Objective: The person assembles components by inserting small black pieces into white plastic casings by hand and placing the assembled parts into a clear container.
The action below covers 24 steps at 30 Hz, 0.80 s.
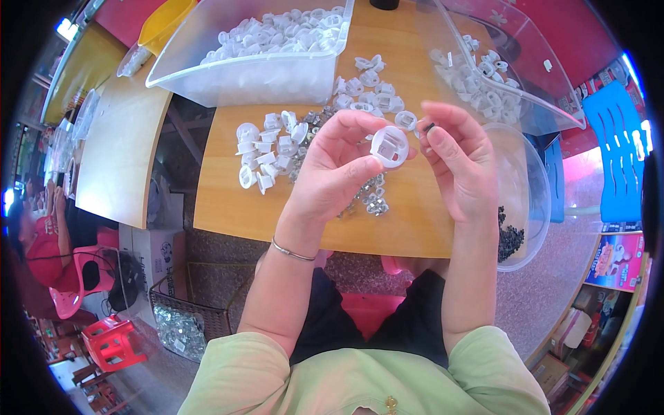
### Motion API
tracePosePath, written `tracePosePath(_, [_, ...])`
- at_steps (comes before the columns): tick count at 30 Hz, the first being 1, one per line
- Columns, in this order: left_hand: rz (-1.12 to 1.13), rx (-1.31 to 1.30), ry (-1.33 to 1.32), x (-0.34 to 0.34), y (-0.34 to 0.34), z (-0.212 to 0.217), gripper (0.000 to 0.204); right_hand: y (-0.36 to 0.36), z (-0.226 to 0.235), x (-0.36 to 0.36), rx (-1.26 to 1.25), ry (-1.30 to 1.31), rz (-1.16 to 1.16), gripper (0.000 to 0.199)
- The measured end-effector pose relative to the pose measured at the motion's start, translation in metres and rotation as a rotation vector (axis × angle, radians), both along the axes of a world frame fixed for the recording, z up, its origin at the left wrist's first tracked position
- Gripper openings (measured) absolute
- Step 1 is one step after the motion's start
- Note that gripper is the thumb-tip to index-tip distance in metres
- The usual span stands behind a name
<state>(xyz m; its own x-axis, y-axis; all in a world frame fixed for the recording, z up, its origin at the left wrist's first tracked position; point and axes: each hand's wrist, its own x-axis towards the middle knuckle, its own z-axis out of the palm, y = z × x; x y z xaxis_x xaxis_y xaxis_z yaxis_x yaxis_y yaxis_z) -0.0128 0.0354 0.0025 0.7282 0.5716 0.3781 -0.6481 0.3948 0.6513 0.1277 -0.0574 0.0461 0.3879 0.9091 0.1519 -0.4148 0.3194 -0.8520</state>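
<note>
A light, stiff white plastic ring cap (389, 146) is pinched at its rim by the left hand (339, 162), while a small black piece (429, 127) is pinched in the right hand (460, 162) fingers.

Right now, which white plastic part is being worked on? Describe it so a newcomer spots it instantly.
Start at the wooden table. Above its middle, the left hand holds a round white plastic cap at its fingertips. Unlike the loose white parts lying on the table, it alone is lifted, its open ribbed inside facing the camera.

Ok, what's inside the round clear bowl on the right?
The bowl holds small black parts heaped at its near side. The right hand and forearm cover its left part, so what lies there cannot be seen.
</note>
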Motion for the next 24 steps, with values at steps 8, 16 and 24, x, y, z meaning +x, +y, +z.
tracePosePath(8, [0.019, 0.012, 0.026, -0.001, 0.002, 0.001, 0.039, -0.001, 0.000, 0.001, -0.025, -0.121, -0.024, 0.016])
tracePosePath(16, [0.023, -0.029, -0.010, 0.001, -0.001, 0.005, 0.036, 0.000, 0.009, -0.012, -0.003, -0.665, -0.268, 0.012])
tracePosePath(24, [0.031, 0.005, -0.018, 0.002, -0.001, 0.004, 0.035, 0.000, 0.014, -0.017, -0.006, -0.861, -0.387, 0.012])
